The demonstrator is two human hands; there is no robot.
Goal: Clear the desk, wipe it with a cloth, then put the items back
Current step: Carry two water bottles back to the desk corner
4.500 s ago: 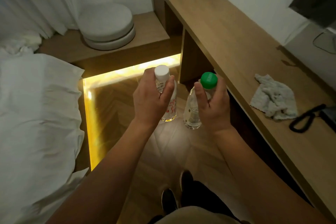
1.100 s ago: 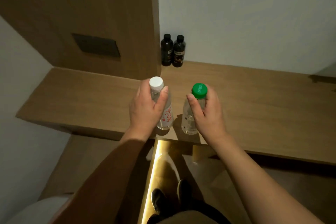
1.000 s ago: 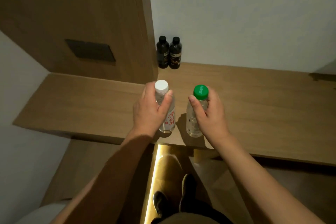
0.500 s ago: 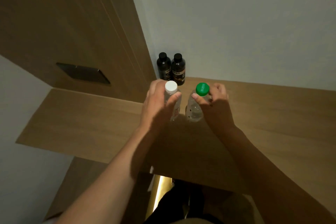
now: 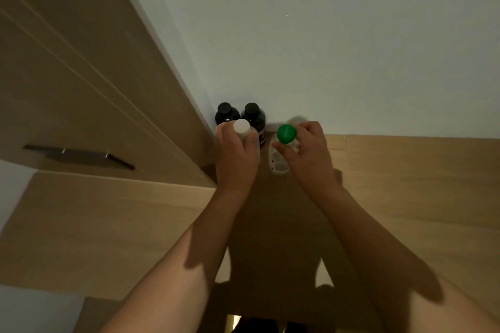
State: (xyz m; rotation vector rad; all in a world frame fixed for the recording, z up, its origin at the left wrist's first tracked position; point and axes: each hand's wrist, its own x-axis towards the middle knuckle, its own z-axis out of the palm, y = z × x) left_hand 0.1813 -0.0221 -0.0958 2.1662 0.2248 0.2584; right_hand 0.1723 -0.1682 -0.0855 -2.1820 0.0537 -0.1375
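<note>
The putting-back step is in hand: both hands are at the back of the desk (image 5: 405,184), placing bottles beside the two black bottles (image 5: 239,116) that stand in the corner against the wall. The left hand (image 5: 236,159) wraps its fingers round the white-capped bottle (image 5: 241,127), directly in front of the black bottles and nearly touching them. The right hand (image 5: 308,154) curls round the green-capped bottle (image 5: 286,133), just right of the black bottles and close to the wall. Its base looks at or near the desk surface, though I cannot tell whether either bottle is fully set down.

Next, I judge, each bottle needs to stand steady before the fingers let go, without knocking the black pair.

The clear bottles' labels are hidden by the hands; a pale label on one black bottle is too small to read.
</note>
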